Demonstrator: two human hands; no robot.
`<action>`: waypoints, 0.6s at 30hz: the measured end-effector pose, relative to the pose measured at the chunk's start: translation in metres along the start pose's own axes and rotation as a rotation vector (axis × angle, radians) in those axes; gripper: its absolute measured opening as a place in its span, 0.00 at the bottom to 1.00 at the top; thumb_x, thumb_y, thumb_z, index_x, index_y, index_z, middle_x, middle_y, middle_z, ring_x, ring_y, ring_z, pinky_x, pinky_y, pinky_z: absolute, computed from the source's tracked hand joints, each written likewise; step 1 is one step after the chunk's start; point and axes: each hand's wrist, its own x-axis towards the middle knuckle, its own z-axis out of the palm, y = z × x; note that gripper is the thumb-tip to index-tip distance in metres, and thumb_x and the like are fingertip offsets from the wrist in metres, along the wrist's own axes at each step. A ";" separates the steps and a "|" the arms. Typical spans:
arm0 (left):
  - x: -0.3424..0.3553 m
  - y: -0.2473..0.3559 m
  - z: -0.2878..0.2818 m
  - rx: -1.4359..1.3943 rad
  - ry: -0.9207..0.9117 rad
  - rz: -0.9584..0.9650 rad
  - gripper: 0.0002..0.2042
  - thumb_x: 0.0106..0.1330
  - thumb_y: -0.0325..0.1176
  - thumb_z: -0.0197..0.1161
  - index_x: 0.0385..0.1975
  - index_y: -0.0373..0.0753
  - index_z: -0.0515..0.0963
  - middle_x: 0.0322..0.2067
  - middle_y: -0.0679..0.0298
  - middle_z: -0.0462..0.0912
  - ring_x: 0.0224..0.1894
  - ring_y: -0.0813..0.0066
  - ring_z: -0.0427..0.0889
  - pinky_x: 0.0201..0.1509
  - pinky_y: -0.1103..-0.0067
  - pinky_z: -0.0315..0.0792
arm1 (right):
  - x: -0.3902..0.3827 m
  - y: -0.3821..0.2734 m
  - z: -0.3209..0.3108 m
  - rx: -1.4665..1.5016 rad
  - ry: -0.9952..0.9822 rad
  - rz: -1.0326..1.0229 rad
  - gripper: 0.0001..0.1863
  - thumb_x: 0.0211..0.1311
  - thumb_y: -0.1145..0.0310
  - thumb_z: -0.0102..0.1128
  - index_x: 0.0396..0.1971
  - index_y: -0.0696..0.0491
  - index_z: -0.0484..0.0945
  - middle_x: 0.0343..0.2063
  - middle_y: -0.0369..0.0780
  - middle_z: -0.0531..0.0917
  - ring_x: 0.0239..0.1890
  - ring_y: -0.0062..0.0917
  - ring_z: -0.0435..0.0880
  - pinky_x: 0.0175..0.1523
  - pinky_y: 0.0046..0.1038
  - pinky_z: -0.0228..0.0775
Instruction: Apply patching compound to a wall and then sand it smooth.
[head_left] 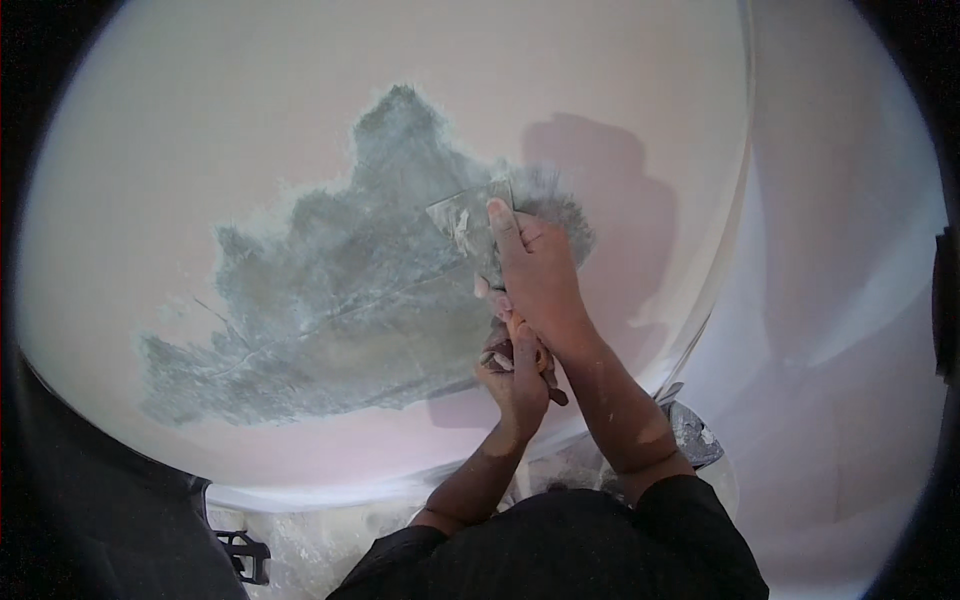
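At the far left is one big dark shape (90, 500), and next to it, low down, one black plastic thing (246, 556) with holes in it. Then comes one large grey patch (330, 320) with jagged edges on the pale pink wall (250, 100). Thin lines run across the patch.

One flat scraper (462, 218) is at the right part of the patch, in front of it. Two hands hold it. The left hand (518, 385) is lower and is wrapped around the handle. The right hand (545, 275) is higher, with its thumb lying up along the blade. Two black sleeves (700, 515) show at the bottom. To the right are one dark shadow (645, 220) on the wall and, lower, one grey, messy tub-like thing (693, 435).

The scraper's wide end points up and a bit left. Its long side runs from there down and a bit right, toward the person.

The dark shape at the left is cut off and hard to make out. The fingers hide most of the handle. I cannot tell if the whole blade edge touches the wall. The right arm hides part of the tub-like thing. One dark thing (943, 305) at the far right is cut off too.
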 end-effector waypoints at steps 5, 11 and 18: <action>0.011 0.017 0.006 0.024 -0.003 -0.022 0.14 0.70 0.37 0.52 0.23 0.36 0.68 0.11 0.68 0.68 0.08 0.83 0.64 0.10 0.84 0.58 | 0.000 -0.037 0.005 0.207 -0.077 0.101 0.24 0.71 0.60 0.46 0.15 0.58 0.69 0.07 0.35 0.68 0.05 0.18 0.66 0.09 0.25 0.55; 0.010 0.012 0.014 0.015 0.042 -0.053 0.14 0.70 0.36 0.52 0.22 0.36 0.68 0.11 0.68 0.67 0.08 0.83 0.64 0.10 0.83 0.57 | 0.004 -0.023 0.000 0.116 -0.067 0.061 0.24 0.71 0.59 0.45 0.16 0.58 0.68 0.07 0.35 0.68 0.05 0.16 0.67 0.09 0.22 0.56; 0.008 0.000 0.006 0.073 0.024 0.021 0.13 0.69 0.34 0.52 0.22 0.36 0.68 0.11 0.67 0.67 0.10 0.81 0.65 0.11 0.83 0.57 | 0.005 -0.019 -0.004 0.141 -0.079 0.050 0.25 0.71 0.59 0.45 0.14 0.59 0.66 0.06 0.34 0.66 0.06 0.17 0.68 0.10 0.23 0.58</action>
